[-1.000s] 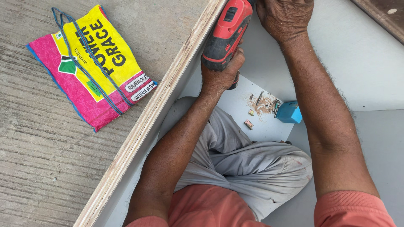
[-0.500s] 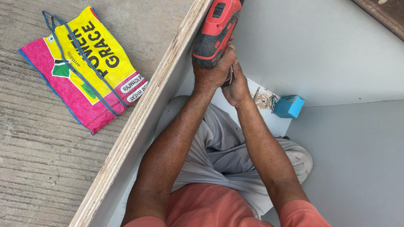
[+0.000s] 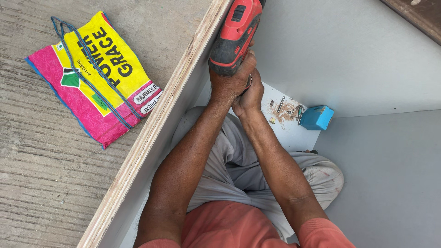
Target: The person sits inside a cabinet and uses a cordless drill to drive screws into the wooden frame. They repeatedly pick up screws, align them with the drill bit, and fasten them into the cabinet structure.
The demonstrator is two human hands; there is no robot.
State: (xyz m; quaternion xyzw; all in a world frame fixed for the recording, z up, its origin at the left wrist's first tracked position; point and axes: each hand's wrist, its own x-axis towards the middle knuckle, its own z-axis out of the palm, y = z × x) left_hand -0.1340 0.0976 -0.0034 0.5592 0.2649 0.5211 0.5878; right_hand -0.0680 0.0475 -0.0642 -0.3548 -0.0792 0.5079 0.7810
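While you sit inside the grey cabinet shell, your left hand [image 3: 228, 81] has its fingers wrapped tight around the handle of the red and black power drill [image 3: 235, 34], and your right hand [image 3: 248, 96] is closed underneath and against the left, fingers curled in support of the same grip. Whether the right fingers touch the drill handle itself, you cannot tell from this view; they press against the left hand at least. The drill body rises above your fingers and lies along the inner face of the plywood side panel [image 3: 156, 128], whose layered edge runs just to the left of your knuckles. The drill's tip is out of view.

Just to the right of your fingers, on the white board [image 3: 294, 133], lie a few loose screws and brown dust [image 3: 285, 110], and beside them stands a small blue box [image 3: 317, 117]. Well to the left of your fingers, beyond the panel edge, a pink and yellow woven bag [image 3: 94, 76] with blue cord handles lies flat on the concrete floor [image 3: 41, 174].
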